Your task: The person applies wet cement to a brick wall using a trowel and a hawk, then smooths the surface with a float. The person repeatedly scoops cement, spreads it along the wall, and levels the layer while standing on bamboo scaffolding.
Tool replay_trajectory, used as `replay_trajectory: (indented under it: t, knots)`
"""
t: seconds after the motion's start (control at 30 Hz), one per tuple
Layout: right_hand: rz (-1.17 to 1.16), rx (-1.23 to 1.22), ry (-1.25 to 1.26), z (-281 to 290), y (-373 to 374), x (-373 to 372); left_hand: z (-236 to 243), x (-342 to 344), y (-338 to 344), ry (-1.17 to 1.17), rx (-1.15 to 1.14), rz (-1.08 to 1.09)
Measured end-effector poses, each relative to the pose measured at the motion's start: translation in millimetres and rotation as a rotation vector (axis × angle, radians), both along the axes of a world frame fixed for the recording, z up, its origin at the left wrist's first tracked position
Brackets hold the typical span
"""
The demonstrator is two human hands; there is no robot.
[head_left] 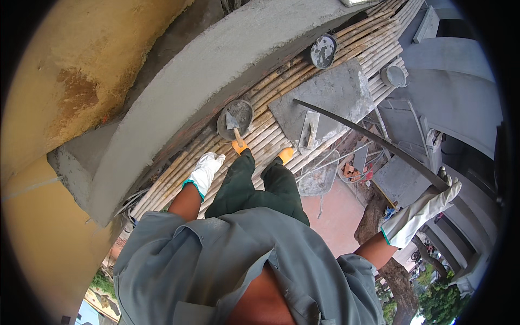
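My left hand point(205, 172), in a white glove with a green cuff, hangs above the bamboo poles with its fingers apart and nothing in it. Out to the right, my gloved right hand point(425, 211) is closed around a long, dark, straight bar point(368, 134). The bar's far end meets a grey mortar-stained board point(325, 92), and its near end runs past my hand. On that board lies a flat plastering trowel point(310, 130). A pointed trowel point(233, 123) with a wooden handle rests in a round mortar pan point(221, 125) by my left foot.
I stand on a platform of bamboo poles point(260, 122) beside a curved, grey rendered ledge point(179, 103). Two buckets, one with mortar residue point(323, 51) and one grey point(394, 76), stand farther off. Below the platform's right edge are a wheelbarrow point(319, 176) and a tree trunk point(371, 219).
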State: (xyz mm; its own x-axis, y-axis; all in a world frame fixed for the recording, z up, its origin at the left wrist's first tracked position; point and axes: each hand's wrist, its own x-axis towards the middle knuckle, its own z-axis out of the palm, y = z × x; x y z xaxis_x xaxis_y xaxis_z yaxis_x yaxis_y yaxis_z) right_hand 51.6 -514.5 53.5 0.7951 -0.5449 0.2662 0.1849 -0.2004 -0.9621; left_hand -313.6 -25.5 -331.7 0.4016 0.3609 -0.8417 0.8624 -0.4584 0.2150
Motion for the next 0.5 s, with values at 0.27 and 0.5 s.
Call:
replay_trajectory:
  t: [0.27, 0.5]
  knots:
    - [-0.006, 0.009, -0.146, -12, -120, -23, -122, 31, -45, 0.015, -0.091, 0.004]
    - [-0.096, 0.029, 0.027, -116, -166, -50, -226, 65, -70, -0.074, -0.067, 0.085]
